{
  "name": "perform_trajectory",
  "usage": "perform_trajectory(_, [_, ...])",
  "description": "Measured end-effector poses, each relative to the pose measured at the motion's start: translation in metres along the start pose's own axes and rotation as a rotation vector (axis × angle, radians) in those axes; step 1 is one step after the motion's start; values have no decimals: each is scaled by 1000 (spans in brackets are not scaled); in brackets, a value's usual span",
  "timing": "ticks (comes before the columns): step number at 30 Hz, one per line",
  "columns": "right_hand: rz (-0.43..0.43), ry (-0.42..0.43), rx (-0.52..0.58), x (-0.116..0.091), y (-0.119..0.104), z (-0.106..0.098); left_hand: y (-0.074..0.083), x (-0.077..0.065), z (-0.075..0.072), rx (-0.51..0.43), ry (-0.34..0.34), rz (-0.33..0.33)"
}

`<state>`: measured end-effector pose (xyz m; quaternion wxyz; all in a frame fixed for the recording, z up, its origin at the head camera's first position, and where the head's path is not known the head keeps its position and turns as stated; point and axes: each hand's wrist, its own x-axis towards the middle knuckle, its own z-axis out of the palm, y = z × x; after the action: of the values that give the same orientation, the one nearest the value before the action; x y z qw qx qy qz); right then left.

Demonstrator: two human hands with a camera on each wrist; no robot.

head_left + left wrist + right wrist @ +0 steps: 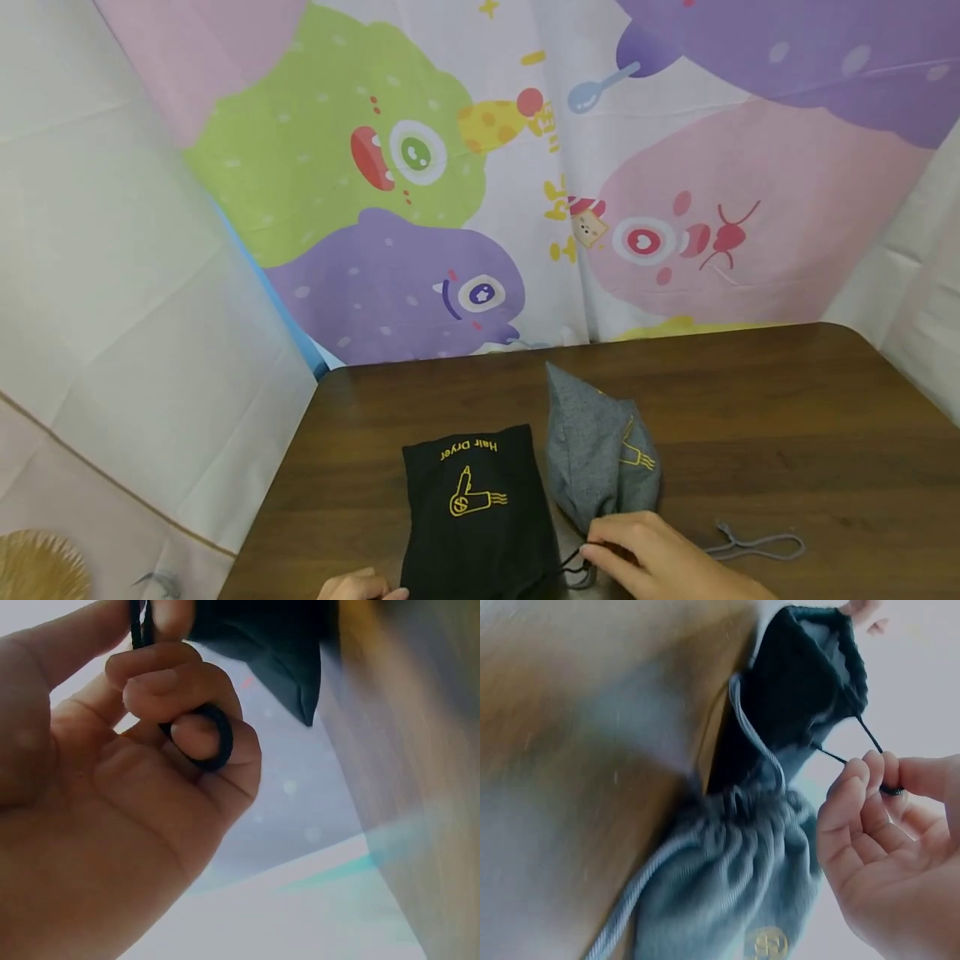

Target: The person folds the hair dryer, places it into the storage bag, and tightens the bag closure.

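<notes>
A black drawstring bag [480, 492], with "Hair Dryer" and a dryer drawn in yellow, lies on the table. My right hand [660, 550] pinches its black cord [870, 735] between thumb and fingers, beside the bag's near right corner. In the left wrist view, the other black cord [223, 742] loops around a finger of my left hand [142, 772], and its fingers curl on it. The right wrist view shows the bag's mouth partly gaping. Just right of it sits a grey drawstring bag [588, 450], bulging, its neck gathered.
The grey bag's cord [750, 544] trails on the brown wooden table [787, 433] to the right. Behind the table hangs a cloth [420, 75] printed with cartoon creatures. White cloth [150, 275] hangs on the left, above a round straw-coloured object [41, 567].
</notes>
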<state>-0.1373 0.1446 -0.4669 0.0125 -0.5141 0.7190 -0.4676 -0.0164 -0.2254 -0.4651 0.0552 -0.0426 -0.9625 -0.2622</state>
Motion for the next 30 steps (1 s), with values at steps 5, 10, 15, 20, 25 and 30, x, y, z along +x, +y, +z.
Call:
perform_trajectory(5, [6,14,10,-8,0,-16,-10,-2,-5,-24,169,89])
perform_trajectory(10, [-10,21,58,-16,2,-29,-18,-1,-11,-19,257,38])
perform_trajectory(15, [42,50,101,-25,6,-40,-29,1,-16,50,323,-39])
perform_trajectory(20, [116,82,153,-37,15,-48,-39,4,-23,150,456,-115])
perform_trajectory(25, [173,109,145,-53,29,-53,-46,4,-35,157,368,-360])
perform_trajectory(30, [257,139,121,-68,38,-61,-66,1,-43,172,224,-425])
